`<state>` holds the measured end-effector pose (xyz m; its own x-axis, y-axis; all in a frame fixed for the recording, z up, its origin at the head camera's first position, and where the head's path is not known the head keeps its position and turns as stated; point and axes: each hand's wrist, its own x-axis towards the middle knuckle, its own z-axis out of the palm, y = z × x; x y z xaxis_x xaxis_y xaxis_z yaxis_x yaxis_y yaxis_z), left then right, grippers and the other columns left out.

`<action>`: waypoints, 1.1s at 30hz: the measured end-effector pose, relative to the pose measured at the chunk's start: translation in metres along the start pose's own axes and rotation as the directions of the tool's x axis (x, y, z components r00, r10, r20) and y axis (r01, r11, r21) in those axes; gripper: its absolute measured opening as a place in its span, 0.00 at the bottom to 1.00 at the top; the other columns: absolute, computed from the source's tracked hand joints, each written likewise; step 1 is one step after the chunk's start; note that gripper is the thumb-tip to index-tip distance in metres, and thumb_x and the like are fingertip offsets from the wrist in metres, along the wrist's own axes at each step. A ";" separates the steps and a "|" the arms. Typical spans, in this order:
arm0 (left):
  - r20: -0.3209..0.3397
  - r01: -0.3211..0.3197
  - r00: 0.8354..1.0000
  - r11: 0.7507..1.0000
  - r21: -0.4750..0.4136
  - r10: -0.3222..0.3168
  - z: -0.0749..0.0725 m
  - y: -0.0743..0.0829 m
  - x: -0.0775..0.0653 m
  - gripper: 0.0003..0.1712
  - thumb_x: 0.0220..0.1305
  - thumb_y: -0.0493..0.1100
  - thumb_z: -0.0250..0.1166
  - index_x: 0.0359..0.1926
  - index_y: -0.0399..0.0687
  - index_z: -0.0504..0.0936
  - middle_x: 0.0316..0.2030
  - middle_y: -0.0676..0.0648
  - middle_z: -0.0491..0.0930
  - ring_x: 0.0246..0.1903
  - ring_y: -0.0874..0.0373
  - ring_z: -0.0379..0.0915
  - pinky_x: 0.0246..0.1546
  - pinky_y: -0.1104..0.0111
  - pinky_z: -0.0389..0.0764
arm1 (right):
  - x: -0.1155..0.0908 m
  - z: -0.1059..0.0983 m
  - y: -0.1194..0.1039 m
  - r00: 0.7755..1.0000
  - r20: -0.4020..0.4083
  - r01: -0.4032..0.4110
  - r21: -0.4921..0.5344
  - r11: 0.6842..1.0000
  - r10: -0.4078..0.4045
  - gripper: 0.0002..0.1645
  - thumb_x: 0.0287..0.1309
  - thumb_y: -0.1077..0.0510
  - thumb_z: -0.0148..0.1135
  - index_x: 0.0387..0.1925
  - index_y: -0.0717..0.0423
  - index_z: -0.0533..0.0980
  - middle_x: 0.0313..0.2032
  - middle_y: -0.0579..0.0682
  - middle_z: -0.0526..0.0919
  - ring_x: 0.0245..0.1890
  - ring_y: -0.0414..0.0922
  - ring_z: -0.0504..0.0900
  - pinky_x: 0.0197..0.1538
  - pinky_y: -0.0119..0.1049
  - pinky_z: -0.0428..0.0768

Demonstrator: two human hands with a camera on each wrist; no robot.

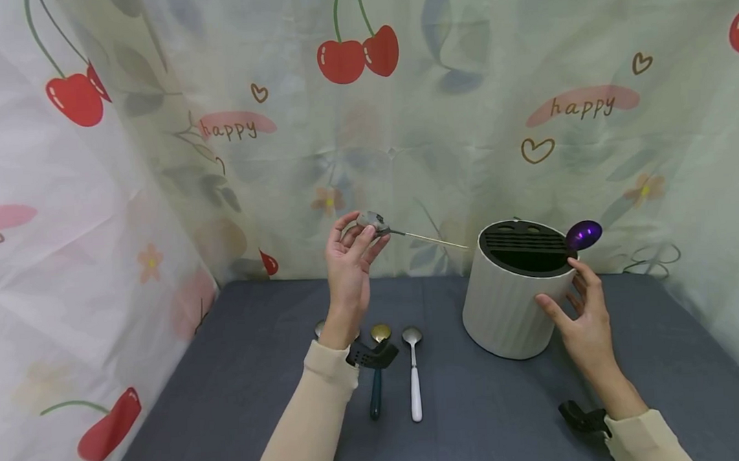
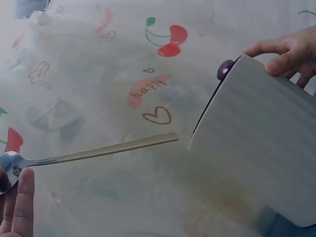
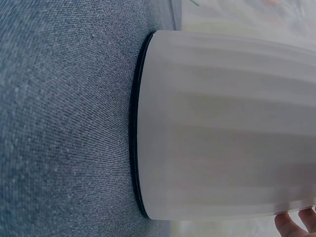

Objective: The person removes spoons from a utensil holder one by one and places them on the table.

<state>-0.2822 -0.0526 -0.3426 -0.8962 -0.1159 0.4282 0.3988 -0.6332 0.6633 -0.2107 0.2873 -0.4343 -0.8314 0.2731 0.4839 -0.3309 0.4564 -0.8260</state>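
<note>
My left hand point(image 1: 353, 259) pinches a metal spoon point(image 2: 113, 150) by its bowl, between thumb and fingers. The spoon's thin gold-coloured handle points right, its end close to the rim of a light ribbed utensil holder point(image 1: 509, 314). In the left wrist view a gap shows between handle end and holder. Against the holder's right side rests my right hand point(image 1: 587, 324), thumb on the wall and index finger at the rim. A purple spoon point(image 1: 584, 235) stands in the holder, bowl up, at the right edge of its black slotted top point(image 1: 521, 241).
On the dark cloth-covered table point(image 1: 452, 426) lie a white-handled spoon point(image 1: 415, 376) and a spoon with a gold bowl and dark green handle point(image 1: 380, 333). Another spoon bowl point(image 1: 319, 327) is partly hidden by my left wrist. Patterned curtains point(image 1: 366, 155) hang behind and left.
</note>
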 end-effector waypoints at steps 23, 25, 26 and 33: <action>0.056 -0.004 0.998 0.969 0.247 -0.010 -0.054 0.041 0.006 0.23 0.74 0.30 0.63 0.67 0.35 0.78 0.39 0.50 0.80 0.42 0.57 0.80 0.48 0.65 0.85 | 0.000 0.000 0.003 1.000 -0.005 0.008 0.016 1.000 -0.007 0.52 0.63 0.68 0.71 0.81 0.41 0.56 0.78 0.45 0.57 0.78 0.54 0.59 0.78 0.46 0.60; 0.049 0.003 0.999 0.962 0.273 -0.017 -0.058 0.047 0.008 0.23 0.73 0.31 0.64 0.67 0.35 0.78 0.39 0.50 0.80 0.42 0.58 0.79 0.47 0.66 0.85 | 0.001 0.000 0.002 1.000 -0.005 0.011 0.018 1.000 -0.010 0.52 0.63 0.68 0.71 0.81 0.41 0.56 0.78 0.45 0.57 0.77 0.54 0.59 0.78 0.46 0.60; 0.043 0.012 0.999 0.958 0.285 -0.025 -0.060 0.050 0.010 0.23 0.73 0.31 0.64 0.67 0.35 0.78 0.39 0.50 0.80 0.41 0.58 0.79 0.47 0.66 0.85 | 0.001 0.000 0.002 1.000 -0.005 0.013 0.018 1.000 -0.013 0.52 0.63 0.69 0.71 0.81 0.42 0.56 0.78 0.45 0.57 0.78 0.54 0.59 0.78 0.46 0.60; -0.014 0.102 0.995 0.936 0.337 -0.103 -0.073 0.065 0.015 0.25 0.74 0.29 0.62 0.69 0.31 0.74 0.40 0.51 0.80 0.43 0.58 0.80 0.49 0.67 0.84 | 0.001 0.000 0.002 1.000 -0.007 0.015 0.022 1.000 -0.015 0.52 0.63 0.69 0.70 0.81 0.42 0.57 0.78 0.45 0.57 0.77 0.55 0.60 0.78 0.45 0.61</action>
<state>-0.2837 -0.1514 -0.3375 -0.9351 -0.0610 0.3490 0.3478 -0.3463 0.8713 -0.2124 0.2886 -0.4357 -0.8230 0.2727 0.4983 -0.3530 0.4418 -0.8248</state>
